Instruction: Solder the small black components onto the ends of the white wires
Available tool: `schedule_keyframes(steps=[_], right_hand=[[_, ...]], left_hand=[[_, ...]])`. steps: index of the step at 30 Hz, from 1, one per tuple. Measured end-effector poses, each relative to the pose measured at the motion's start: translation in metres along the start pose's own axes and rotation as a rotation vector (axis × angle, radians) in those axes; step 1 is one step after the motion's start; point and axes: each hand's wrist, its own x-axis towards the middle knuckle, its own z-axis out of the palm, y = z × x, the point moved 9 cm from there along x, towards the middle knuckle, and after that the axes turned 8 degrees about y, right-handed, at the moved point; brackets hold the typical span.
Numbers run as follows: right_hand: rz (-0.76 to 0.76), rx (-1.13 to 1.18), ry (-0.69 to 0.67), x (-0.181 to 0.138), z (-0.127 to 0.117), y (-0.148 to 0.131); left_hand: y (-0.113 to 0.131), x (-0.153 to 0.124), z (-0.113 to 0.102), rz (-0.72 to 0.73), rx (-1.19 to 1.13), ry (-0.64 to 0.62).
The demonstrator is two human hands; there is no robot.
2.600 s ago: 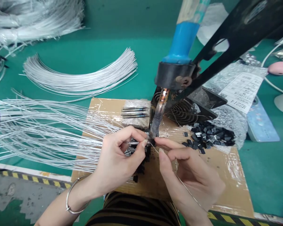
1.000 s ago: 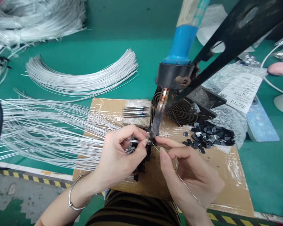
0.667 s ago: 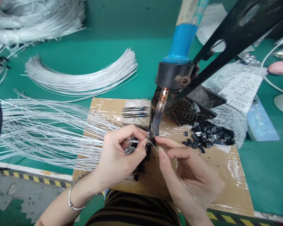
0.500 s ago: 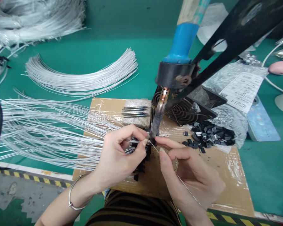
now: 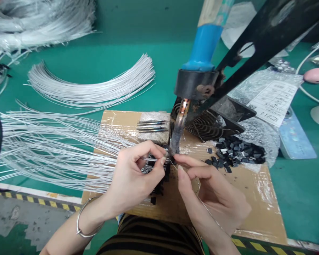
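My left hand (image 5: 138, 177) is closed, thumb and forefinger pinching thin white wires (image 5: 155, 160) just below the tip of a soldering iron (image 5: 176, 136). In my right hand (image 5: 212, 191) a strand of solder wire (image 5: 209, 212) is pinched; it crosses the palm, and its end points at the wire ends beneath the iron's tip. My fingers partly hide the small joint there. A blue-handled section (image 5: 204, 46) of the iron is clamped in a black metal stand (image 5: 244, 63). More white wires (image 5: 55, 152) fan out leftward from behind my left hand.
A cardboard sheet (image 5: 250, 209) lies under the work. Small black connectors (image 5: 236, 152) are heaped to the right, beside a black fan (image 5: 212, 122). A curved bundle of white wires (image 5: 93, 90) rests on the green table. Metal strips (image 5: 152, 125) lie on a pad.
My right hand has shifted slightly left, bringing the solder wire closer to the iron's tip. My left hand stays in place.
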Motion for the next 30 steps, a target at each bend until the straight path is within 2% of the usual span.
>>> schedule_keyframes(steps=[21,30], right_hand=[[-0.041,-0.006,-0.004,-0.004,-0.001,-0.005],[-0.147,-0.091,0.013,0.000,0.000,-0.013]], left_hand=[[0.002,-0.003,-0.001,0.017,-0.014,-0.001],[0.003,-0.004,-0.001,0.032,-0.004,0.003]])
